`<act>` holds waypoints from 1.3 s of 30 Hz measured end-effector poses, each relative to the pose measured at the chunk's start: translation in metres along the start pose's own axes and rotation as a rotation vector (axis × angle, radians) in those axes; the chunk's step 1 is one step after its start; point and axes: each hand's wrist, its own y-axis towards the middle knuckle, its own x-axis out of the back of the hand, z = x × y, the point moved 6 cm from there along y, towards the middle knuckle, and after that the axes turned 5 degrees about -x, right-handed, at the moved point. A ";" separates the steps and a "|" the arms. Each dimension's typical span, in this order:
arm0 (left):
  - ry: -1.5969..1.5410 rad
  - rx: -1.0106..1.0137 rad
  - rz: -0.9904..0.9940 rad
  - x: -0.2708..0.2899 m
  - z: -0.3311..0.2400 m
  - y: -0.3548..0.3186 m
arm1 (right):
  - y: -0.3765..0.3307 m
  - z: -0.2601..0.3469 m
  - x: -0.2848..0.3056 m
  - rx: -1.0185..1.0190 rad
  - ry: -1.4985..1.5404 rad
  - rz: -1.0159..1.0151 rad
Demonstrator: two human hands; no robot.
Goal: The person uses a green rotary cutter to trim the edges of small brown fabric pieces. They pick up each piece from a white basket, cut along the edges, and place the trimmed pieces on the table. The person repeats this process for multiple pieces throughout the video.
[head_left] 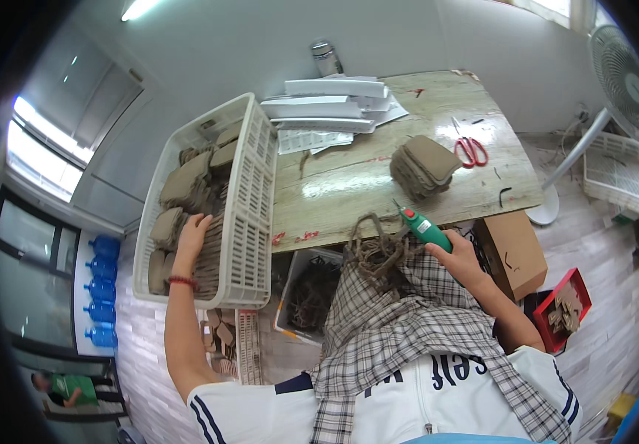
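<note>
My left hand (193, 233) reaches into a tall white plastic basket (249, 207), fingers bent and close together among brown fabric pieces (186, 181). What lies between those fingers is hidden. In my right hand (456, 255) is a green handheld power tool (426, 228) with a red button and a thin pointed tip, angled up and left over the table's front edge. Loose brown strips (375, 251) lie in my lap on a checked apron (371, 318), left of the tool. A stack of brown fabric pieces (426, 166) sits on the table beyond the tip.
On the wooden table (334, 177) are red-handled scissors (472, 152), papers (334, 107) and a metal flask (325, 58). Below stand a bin of dark scraps (312, 292), a cardboard box (513, 255) and a red box (574, 296). A fan (626, 85) is at right. A person (71, 388) is far left.
</note>
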 end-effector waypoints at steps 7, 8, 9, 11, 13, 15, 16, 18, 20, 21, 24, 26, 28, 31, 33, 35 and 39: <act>0.253 -0.598 -0.302 0.025 -0.205 -0.034 | -0.029 0.004 0.032 0.032 -0.039 -0.052; 0.226 -0.701 -0.311 0.018 -0.242 -0.040 | -0.033 0.003 0.035 0.052 -0.032 -0.060; 0.159 -0.783 -0.272 0.003 -0.272 -0.044 | -0.036 -0.003 0.036 0.033 -0.044 -0.053; 0.131 -1.012 -0.161 -0.038 -0.339 -0.051 | -0.044 -0.007 0.041 0.030 -0.044 -0.076; 0.091 -1.209 -0.068 -0.094 -0.381 -0.042 | -0.050 -0.012 0.044 0.027 -0.044 -0.092; 0.078 -1.307 -0.020 -0.158 -0.413 -0.023 | -0.057 -0.017 0.048 -0.020 -0.027 -0.093; 0.077 -1.307 0.070 -0.190 -0.430 -0.017 | -0.060 -0.018 0.050 -0.039 -0.019 -0.098; 0.162 -1.335 0.182 -0.250 -0.452 0.001 | -0.066 -0.016 0.056 -0.039 -0.037 -0.125; 0.193 -1.297 0.327 -0.292 -0.470 0.010 | -0.073 -0.023 0.062 -0.060 -0.050 -0.148; 0.207 -1.243 0.429 -0.304 -0.471 0.017 | -0.075 -0.028 0.064 -0.056 -0.067 -0.169; 0.217 -1.109 0.647 -0.324 -0.467 0.030 | -0.081 -0.028 0.071 -0.092 -0.033 -0.184; 0.185 -1.081 0.676 -0.318 -0.455 0.036 | -0.079 -0.029 0.073 -0.146 -0.024 -0.167; 0.075 -1.024 0.578 -0.302 -0.434 0.037 | -0.076 -0.036 0.072 -0.110 -0.042 -0.192; -0.104 -0.757 0.428 -0.277 -0.388 0.032 | -0.067 -0.039 0.065 -0.056 -0.058 -0.207; -0.193 -0.562 0.248 -0.267 -0.354 0.022 | -0.059 -0.033 0.061 -0.104 -0.005 -0.167; -0.302 -0.430 0.085 -0.259 -0.331 0.009 | -0.050 -0.034 0.057 -0.038 -0.024 -0.208; -0.611 -0.241 -0.068 -0.271 -0.281 -0.004 | -0.036 -0.031 0.052 -0.055 -0.014 -0.199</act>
